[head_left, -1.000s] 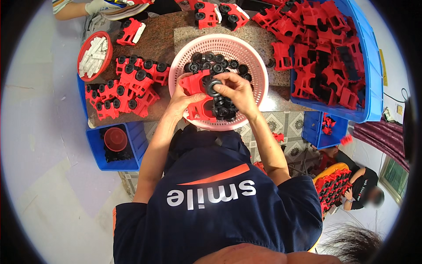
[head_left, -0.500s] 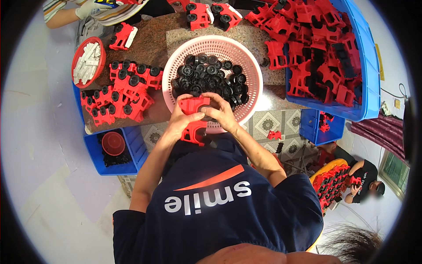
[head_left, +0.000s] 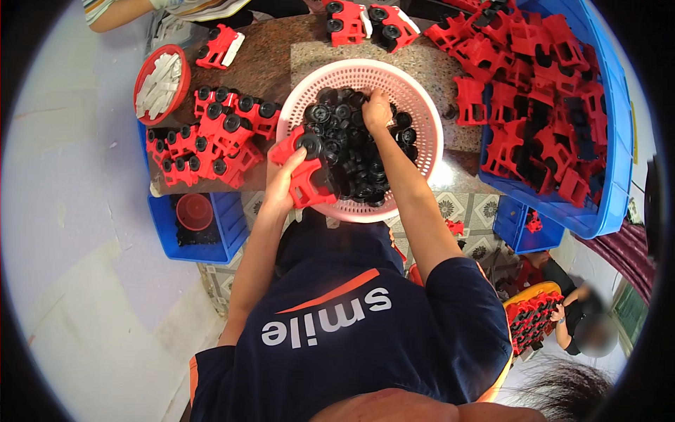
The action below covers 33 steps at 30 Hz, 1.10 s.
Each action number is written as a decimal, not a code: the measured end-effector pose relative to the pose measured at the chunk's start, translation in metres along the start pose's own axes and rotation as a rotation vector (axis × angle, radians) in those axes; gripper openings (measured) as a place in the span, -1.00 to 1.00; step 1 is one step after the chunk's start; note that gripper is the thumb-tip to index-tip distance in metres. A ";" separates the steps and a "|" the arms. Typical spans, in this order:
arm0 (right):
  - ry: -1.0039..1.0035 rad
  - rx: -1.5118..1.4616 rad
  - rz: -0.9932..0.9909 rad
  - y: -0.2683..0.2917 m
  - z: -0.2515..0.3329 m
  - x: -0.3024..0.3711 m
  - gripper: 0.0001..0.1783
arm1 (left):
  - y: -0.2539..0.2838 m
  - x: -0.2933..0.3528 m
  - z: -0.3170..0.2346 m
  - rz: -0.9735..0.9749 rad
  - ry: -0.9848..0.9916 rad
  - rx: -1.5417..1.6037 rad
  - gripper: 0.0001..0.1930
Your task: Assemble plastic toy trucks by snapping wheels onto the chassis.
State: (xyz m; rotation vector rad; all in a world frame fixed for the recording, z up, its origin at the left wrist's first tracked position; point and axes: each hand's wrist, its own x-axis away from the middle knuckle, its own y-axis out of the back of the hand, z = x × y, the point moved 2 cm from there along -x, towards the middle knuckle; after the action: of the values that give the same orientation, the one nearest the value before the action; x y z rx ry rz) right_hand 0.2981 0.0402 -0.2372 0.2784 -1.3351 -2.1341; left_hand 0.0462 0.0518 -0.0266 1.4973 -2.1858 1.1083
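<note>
My left hand (head_left: 283, 181) is closed round a red plastic toy car body (head_left: 309, 184), tilted over the near left rim of a pink perforated basket (head_left: 430, 141). A black wheel (head_left: 309, 145) sits at the far end of this body, next to my thumb. Inside the basket lies a heap of loose black toy wheels (head_left: 344, 151). My right hand (head_left: 377, 111) reaches into the far part of the heap with its fingers curled down. What its fingertips hold, if anything, is hidden.
Red car bodies with wheels (head_left: 218, 133) lie left of the basket, by a red bowl of white parts (head_left: 160, 84). At right, a blue crate (head_left: 610, 141) is heaped with red bodies. A person's arm (head_left: 119, 15) shows at far left; another person (head_left: 573, 316) works at lower right.
My right hand has left the car body and moved away into the wheel heap. My left hand has turned the body, so its wheel now shows. The whole view has shifted slightly.
</note>
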 end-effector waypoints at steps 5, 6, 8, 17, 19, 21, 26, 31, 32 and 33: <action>-0.099 -0.844 0.160 0.084 0.041 0.037 -0.69 | 0.012 -0.022 -0.006 -0.080 -0.165 0.027 -0.62; -0.061 -0.990 0.298 0.107 0.050 0.053 -0.72 | 0.013 -0.027 -0.007 -0.072 -0.149 0.007 -0.63; 0.005 -1.195 0.492 0.148 0.068 0.091 -0.75 | 0.014 -0.036 -0.007 -0.047 -0.164 -0.003 -0.62; 0.172 -0.688 0.613 0.175 0.088 0.160 -0.66 | 0.004 -0.037 -0.008 0.005 -0.228 -0.143 -0.45; 0.291 -0.524 0.511 0.173 0.085 0.161 -0.55 | 0.002 -0.038 -0.010 0.121 0.014 -0.038 -0.30; -0.161 -1.240 0.801 0.158 0.081 0.166 -0.28 | -0.006 -0.020 -0.015 0.173 -0.009 -0.093 -0.24; -0.070 -1.233 0.767 0.168 0.082 0.176 -0.12 | -0.013 0.027 -0.006 0.285 -0.077 -0.281 -0.05; -0.052 -1.230 0.772 0.172 0.078 0.182 -0.26 | -0.010 0.037 -0.006 0.246 -0.116 -0.334 -0.02; 0.088 -1.219 0.721 0.174 0.075 0.187 -0.22 | -0.014 0.044 -0.018 0.323 -0.258 -0.317 0.01; 0.291 -1.180 0.636 0.183 0.077 0.186 -0.18 | -0.015 0.049 -0.028 0.395 -0.402 -0.298 0.06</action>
State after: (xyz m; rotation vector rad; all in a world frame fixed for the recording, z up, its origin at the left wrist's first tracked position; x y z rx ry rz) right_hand 0.1826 -0.0696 -0.0164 -0.2834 0.1352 -1.8462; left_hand 0.0326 0.0366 0.0282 1.2726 -2.8612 0.5628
